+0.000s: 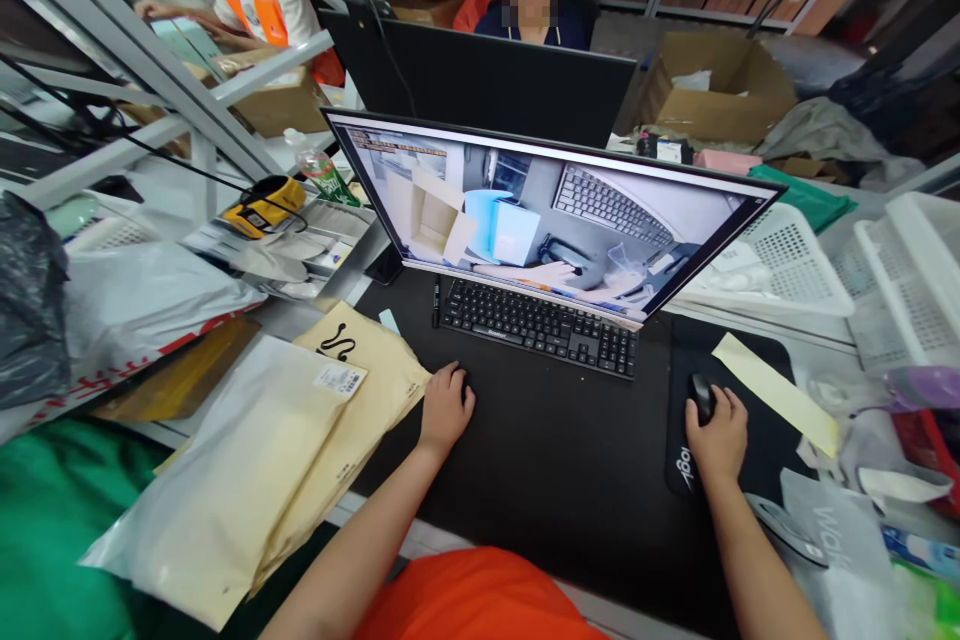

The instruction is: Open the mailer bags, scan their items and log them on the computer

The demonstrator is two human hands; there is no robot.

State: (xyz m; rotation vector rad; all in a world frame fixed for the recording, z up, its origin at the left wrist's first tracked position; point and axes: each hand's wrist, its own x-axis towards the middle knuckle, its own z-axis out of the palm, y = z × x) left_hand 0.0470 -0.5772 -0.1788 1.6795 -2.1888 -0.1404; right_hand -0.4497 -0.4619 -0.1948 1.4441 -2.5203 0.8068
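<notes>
My right hand [718,435] is wrapped round a black computer mouse [703,398] on the dark mouse pad [681,360] at the right. My left hand [445,412] rests with curled fingers on the black desk mat [555,460]. A dark spot shows between its finger and thumb; I cannot make out whether that is a held thing. Just left of it lies a pale yellow parcel bag [390,370], partly under another bag in clear plastic [247,460] with a white label. The black keyboard [525,320] lies beyond both hands, below the monitor [540,220].
A yellow device [266,205] and a green-labelled bottle [326,170] stand at the left. White baskets [806,260], a yellow paper strip [776,395] and plastic bags [836,530] crowd the right. An open carton [712,110] and two other people are beyond the monitors.
</notes>
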